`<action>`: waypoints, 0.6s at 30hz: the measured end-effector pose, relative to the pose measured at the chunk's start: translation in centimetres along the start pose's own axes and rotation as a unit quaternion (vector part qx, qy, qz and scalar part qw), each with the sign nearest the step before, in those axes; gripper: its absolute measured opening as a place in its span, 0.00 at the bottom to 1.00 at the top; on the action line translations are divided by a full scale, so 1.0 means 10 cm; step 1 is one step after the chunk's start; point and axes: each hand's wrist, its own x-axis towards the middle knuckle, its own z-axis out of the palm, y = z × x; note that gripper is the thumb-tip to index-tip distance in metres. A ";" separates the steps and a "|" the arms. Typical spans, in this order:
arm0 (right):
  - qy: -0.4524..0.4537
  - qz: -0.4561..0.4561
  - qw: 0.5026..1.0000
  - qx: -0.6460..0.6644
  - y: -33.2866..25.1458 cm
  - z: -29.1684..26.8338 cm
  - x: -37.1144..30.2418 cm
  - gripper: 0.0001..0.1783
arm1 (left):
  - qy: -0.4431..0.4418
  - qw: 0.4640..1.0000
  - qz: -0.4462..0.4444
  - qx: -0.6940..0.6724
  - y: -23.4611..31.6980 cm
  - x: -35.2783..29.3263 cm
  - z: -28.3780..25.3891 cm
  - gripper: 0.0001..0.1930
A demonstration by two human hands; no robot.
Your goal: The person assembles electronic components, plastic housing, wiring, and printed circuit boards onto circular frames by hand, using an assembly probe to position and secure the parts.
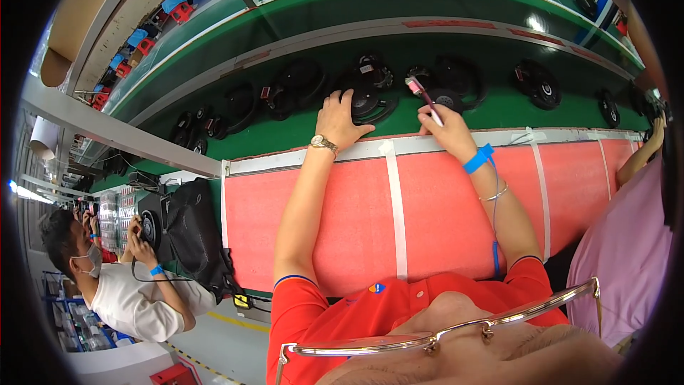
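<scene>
While both forearms cross the red mat, the left hand rests with spread fingers on 1 black fan at the green belt's near edge, and the right hand pinches a pink tool, poised just beside the fan; the next touch calls for steady aim.

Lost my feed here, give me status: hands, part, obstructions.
Left hand resting on black fan. Right hand gripping pink-tipped tool. More fans crowd the green belt.

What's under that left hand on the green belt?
The left hand rests on a black round fan. The fan's near edge is covered by the fingers, so that part cannot be seen.
</scene>
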 end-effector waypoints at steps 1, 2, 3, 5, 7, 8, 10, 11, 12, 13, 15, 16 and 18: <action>0.001 0.000 1.000 0.002 -0.04 0.04 0.00 0.21 | -0.020 1.000 0.019 -0.003 0.04 -0.01 -0.07 0.50; -0.019 0.065 0.998 0.005 -0.12 0.11 -0.01 0.26 | -0.020 1.000 0.019 -0.001 0.09 -0.04 -0.11 0.50; -0.039 0.130 0.991 0.008 -0.19 0.17 -0.01 0.30 | -0.004 0.998 0.010 -0.056 0.18 -0.08 -0.12 0.49; -0.052 0.162 0.981 0.088 -0.23 0.30 0.06 0.39 | 0.028 0.987 -0.016 -0.160 0.35 -0.18 -0.03 0.44; -0.010 0.177 0.981 0.076 -0.17 0.39 0.08 0.41 | 0.055 0.981 0.030 -0.184 0.53 -0.33 0.02 0.42; 0.035 0.156 0.985 0.059 -0.02 0.44 0.11 0.36 | 0.026 0.979 0.038 -0.197 0.64 -0.40 -0.05 0.41; 0.026 0.137 0.990 0.035 0.06 0.39 0.14 0.32 | 0.034 0.969 0.070 -0.234 0.70 -0.56 -0.01 0.40; 0.017 0.118 0.993 0.011 0.04 0.38 0.13 0.27 | 0.031 0.962 0.075 -0.261 0.72 -0.63 0.00 0.40; 0.056 0.098 0.993 -0.031 0.03 0.40 0.12 0.21 | 0.029 0.962 0.073 -0.261 0.73 -0.69 -0.01 0.40; 0.053 0.100 0.993 -0.031 0.01 0.38 0.12 0.21 | 0.007 0.951 0.078 -0.299 0.75 -0.74 -0.02 0.38; 0.039 0.082 0.990 -0.108 -0.06 0.33 0.17 0.21 | -0.016 0.939 0.087 -0.334 0.75 -0.82 -0.07 0.37; 0.074 0.035 0.981 -0.173 0.10 0.33 0.23 0.19 | -0.033 0.906 0.075 -0.416 0.72 -0.87 -0.10 0.34; 0.076 -0.016 0.981 -0.177 0.03 0.28 0.21 0.19 | -0.006 0.879 0.080 -0.470 0.66 -0.94 -0.20 0.25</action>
